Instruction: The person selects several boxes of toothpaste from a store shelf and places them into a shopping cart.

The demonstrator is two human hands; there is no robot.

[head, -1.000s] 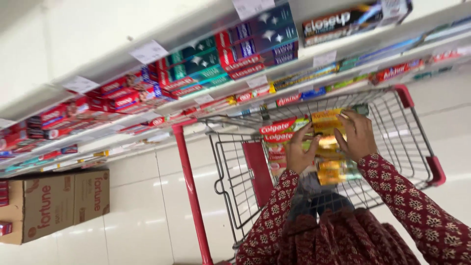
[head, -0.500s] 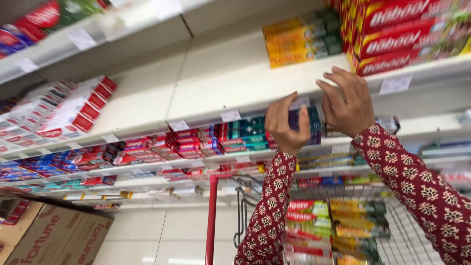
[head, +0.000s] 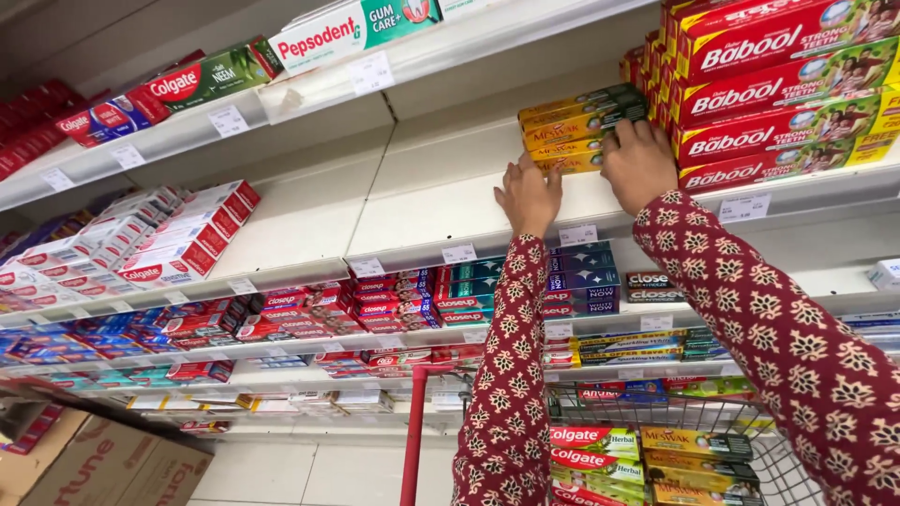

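Both my arms, in dark red patterned sleeves, reach up to a high white shelf (head: 450, 220). My left hand (head: 528, 195) and my right hand (head: 639, 162) press against a small stack of yellow-and-green toothpaste boxes (head: 577, 126) standing on that shelf. My left hand is at the stack's lower left corner, my right hand at its right end. The fingers of both hands wrap the bottom boxes. A tall pile of red toothpaste boxes (head: 783, 84) stands directly to the right of the stack, touching my right hand's side.
A red wire trolley (head: 417, 431) below holds red and yellow toothpaste boxes (head: 656, 459). Lower shelves carry red, blue and green boxes (head: 394, 300). White-and-red boxes (head: 178, 239) lie at left. A brown carton (head: 103, 464) sits at bottom left. Price tags line the shelf edges.
My hands rose from the trolley, where they held yellow boxes, up to the high shelf. The view tilted upward, and the hands now rest against the yellow-and-green stack there.
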